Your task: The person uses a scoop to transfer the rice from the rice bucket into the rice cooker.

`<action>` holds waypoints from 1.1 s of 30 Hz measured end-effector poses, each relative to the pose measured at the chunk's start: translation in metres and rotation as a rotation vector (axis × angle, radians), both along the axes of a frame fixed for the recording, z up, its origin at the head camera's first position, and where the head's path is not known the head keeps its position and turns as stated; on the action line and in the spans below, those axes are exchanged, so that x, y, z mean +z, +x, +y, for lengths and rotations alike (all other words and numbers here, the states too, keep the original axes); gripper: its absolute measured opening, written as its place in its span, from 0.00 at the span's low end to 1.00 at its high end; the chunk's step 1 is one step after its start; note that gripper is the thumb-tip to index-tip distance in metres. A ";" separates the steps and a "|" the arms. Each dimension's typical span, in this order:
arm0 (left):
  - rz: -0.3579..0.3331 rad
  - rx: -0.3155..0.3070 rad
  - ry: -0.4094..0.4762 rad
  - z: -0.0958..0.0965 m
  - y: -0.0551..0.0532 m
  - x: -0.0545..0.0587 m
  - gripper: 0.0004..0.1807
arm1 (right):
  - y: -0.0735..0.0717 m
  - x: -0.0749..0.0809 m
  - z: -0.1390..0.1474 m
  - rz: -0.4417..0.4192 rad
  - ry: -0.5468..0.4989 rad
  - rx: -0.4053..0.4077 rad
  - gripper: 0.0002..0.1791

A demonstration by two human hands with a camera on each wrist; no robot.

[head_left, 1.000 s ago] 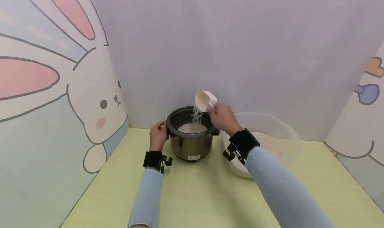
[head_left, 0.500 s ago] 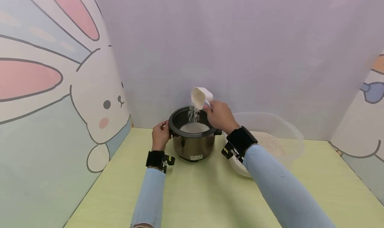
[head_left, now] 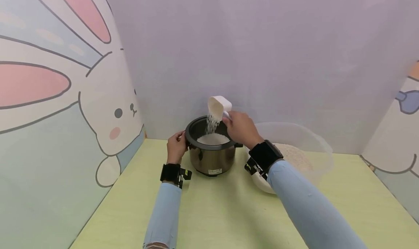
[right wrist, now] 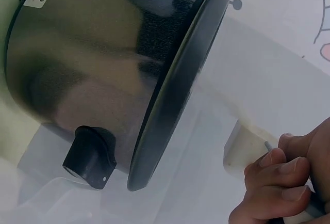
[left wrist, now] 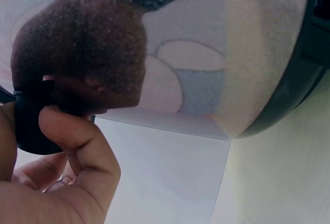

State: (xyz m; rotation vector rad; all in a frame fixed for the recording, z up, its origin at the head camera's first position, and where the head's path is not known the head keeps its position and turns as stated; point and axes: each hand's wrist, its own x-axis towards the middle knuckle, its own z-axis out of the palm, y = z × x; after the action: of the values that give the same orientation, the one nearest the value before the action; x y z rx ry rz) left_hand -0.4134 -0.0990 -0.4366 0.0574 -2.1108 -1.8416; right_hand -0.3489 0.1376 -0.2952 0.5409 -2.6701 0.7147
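Just beyond the right hand (head_left: 243, 129), to its left, a white cup (head_left: 220, 107) is tipped over, its short handle held tight in curled fingers. Rice (head_left: 212, 124) streams from the cup's mouth into the dark pot (head_left: 212, 159) standing below and left of that grip, where a white heap lies inside. On the pot's far side from it, the left hand (head_left: 176, 146) pinches a black side handle (left wrist: 33, 123) between thumb and fingers. Right of the right-hand grip, partly behind the sleeve (head_left: 307, 201), a clear tub (head_left: 322, 145) holds pale grains (head_left: 292, 156).
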 end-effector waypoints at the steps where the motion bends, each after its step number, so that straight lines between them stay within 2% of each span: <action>1: -0.002 0.002 0.001 0.000 0.000 0.000 0.18 | 0.000 -0.001 0.001 0.001 0.002 0.001 0.12; 17: -0.017 -0.004 0.003 0.009 -0.004 0.001 0.17 | 0.001 -0.004 0.011 0.007 0.024 -0.019 0.12; 33: -0.026 -0.002 0.000 0.006 -0.001 0.003 0.18 | 0.004 -0.006 0.008 0.049 0.057 -0.017 0.13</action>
State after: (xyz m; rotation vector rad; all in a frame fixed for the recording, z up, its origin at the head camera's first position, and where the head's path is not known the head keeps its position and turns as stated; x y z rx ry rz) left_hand -0.4145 -0.0926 -0.4333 0.0801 -2.1285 -1.8517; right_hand -0.3446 0.1455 -0.3009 0.5422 -2.6532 0.6146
